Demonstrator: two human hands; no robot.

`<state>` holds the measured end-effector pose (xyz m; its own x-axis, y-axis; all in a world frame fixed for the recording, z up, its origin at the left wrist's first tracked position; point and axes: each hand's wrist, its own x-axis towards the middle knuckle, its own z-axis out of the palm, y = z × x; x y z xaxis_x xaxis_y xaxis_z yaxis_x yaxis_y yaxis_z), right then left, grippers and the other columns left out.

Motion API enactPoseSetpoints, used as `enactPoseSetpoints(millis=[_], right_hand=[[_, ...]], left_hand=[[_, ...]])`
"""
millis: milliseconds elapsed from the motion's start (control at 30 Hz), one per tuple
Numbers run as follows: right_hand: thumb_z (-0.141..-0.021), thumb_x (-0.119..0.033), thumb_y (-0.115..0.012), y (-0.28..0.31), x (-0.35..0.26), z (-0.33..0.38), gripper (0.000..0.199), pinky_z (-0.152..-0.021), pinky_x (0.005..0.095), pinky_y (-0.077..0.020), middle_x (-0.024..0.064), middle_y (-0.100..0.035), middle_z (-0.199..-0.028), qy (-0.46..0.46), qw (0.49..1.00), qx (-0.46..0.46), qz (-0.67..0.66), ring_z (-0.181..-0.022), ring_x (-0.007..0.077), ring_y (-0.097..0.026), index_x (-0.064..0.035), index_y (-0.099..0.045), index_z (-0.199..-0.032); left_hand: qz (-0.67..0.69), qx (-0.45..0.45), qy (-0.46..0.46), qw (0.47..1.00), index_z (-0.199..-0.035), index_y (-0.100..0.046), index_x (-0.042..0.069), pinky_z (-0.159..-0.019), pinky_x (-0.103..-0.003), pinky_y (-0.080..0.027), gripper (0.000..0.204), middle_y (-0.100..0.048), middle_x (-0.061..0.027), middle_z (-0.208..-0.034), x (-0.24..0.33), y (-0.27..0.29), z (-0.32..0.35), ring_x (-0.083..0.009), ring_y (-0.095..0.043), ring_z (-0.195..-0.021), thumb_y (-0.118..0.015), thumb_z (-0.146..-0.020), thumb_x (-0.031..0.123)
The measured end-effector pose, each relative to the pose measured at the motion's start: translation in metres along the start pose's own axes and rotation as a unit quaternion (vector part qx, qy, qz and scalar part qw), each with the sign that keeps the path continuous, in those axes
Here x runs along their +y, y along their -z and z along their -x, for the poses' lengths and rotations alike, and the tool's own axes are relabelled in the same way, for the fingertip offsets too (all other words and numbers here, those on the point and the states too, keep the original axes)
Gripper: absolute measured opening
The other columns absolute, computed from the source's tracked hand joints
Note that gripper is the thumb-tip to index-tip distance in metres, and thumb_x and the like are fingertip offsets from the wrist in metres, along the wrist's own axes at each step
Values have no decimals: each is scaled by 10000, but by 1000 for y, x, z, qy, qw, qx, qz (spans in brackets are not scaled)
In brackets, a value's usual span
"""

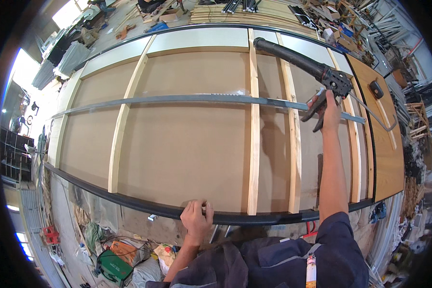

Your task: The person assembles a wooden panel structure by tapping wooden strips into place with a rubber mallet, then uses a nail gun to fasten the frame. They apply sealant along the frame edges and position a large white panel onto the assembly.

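My right hand (331, 113) is wrapped round the handle and trigger of a black caulking gun (293, 56). Its long barrel points to the far left, over a large framed panel (187, 153), and its bent rod sticks out to the right. Beneath the gun a long grey metal bar (177, 99) runs across the wooden slats (254, 144), passing close by my right hand. At the near side, my left hand (196, 221) has its fingers curled on the frame's black edge (254, 220). The gun's nozzle tip is hard to make out.
A brown wooden board (388, 163) adjoins the panel's right end, with a small black tape measure (376, 89) on it. Stacked planks (211, 14) lie beyond the far edge. A green case (114, 266) and bags are on the floor at near left.
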<state>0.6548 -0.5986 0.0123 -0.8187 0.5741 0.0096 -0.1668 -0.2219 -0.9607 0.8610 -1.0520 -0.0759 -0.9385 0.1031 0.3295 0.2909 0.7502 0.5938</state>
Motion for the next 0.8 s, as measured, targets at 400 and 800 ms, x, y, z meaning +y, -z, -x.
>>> enactPoseSetpoints(millis=[400, 800], right_hand=[[-1052, -342, -546, 56, -43, 164, 352, -606, 381, -553, 101, -653, -807, -39, 997, 60, 37, -650, 230, -664, -15, -606, -1168], [-1058, -356, -518, 90, -100, 253, 429, -766, 479, -587, 190, -653, -942, -25, 999, 17, -18, -827, 311, -695, -4, -538, -1303]], left_hand=[[7, 15, -24, 1000, -908, -624, 39, -575, -396, -488, 115, -627, -109, -752, -3, 0, 5, -304, -625, -655, -718, -857, 81], [0, 11, -14, 1000, -901, -624, 58, -570, -396, -479, 94, -621, -95, -753, -4, -3, 5, -293, -608, -640, -707, -876, 93]])
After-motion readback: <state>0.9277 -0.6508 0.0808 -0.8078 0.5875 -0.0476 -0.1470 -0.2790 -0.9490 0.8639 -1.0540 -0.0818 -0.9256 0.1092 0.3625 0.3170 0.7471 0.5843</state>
